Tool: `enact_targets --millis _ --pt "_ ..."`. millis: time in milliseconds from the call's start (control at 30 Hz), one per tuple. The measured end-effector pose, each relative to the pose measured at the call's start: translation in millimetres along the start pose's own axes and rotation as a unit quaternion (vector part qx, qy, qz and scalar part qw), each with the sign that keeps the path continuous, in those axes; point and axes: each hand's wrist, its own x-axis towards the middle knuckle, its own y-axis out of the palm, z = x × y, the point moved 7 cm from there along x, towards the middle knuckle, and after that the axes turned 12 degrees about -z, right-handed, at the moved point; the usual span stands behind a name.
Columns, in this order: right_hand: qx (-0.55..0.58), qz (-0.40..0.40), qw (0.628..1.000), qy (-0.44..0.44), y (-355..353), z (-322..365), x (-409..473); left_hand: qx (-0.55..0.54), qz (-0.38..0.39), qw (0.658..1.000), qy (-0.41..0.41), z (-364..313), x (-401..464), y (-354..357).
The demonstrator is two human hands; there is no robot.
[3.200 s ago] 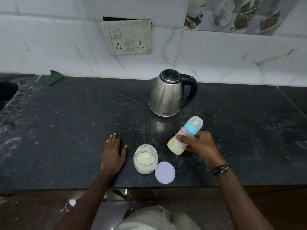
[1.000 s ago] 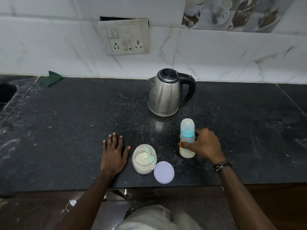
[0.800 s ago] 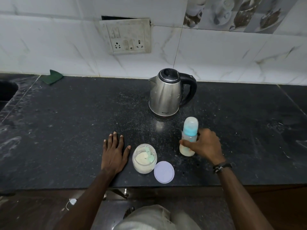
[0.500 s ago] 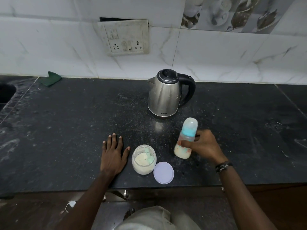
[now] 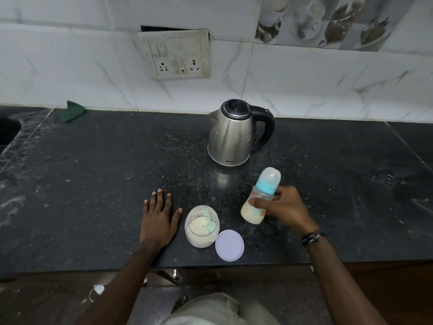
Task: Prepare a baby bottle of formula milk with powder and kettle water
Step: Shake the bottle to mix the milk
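Right hand [image 5: 284, 208] grasps the baby bottle [image 5: 259, 199] around its mid-body, fingers wrapped from the right side, thumb across the front. Bottle is tilted, cap end leaning up and to the right, base toward the left; pale milky liquid fills the lower part. Teal collar and clear cap are on. Whether the base touches the countertop [image 5: 93, 184] cannot be told. Dark band on the right wrist.

Just left of the grip and slightly nearer the person: open powder jar [image 5: 202, 227], upright, holding cream powder and a teal scoop [image 5: 208, 222]. Its lid [image 5: 229, 245] lies flat beside the jar, below the bottle, touching or nearly touching the jar.

Further left of the jar: left hand [image 5: 158, 218] lies flat, palm down, fingers spread, holding nothing.

Beyond the grip, toward the wall: steel kettle [image 5: 230, 137], upright, lid closed, black handle to the right, well apart from the bottle.

Far left at the wall: green cloth [image 5: 70, 111]. Above the kettle on the tiles: socket panel [image 5: 174, 55].
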Motion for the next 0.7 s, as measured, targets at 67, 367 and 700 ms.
enact_targets --millis 67,367,700 --pt "0.003 -0.015 1.000 0.015 -1.5 -2.5 1.3 -0.001 0.000 1.000 0.000 -0.7 -0.5 0.5" --pt "-0.014 0.004 0.999 0.031 2.5 -7.0 3.7 -0.004 -0.003 1.000 0.003 -1.4 -1.4 -0.7" --pt "0.021 0.000 1.000 0.000 5.3 -0.1 1.9 -0.011 -0.007 1.000 0.001 -2.0 -0.3 -2.9"
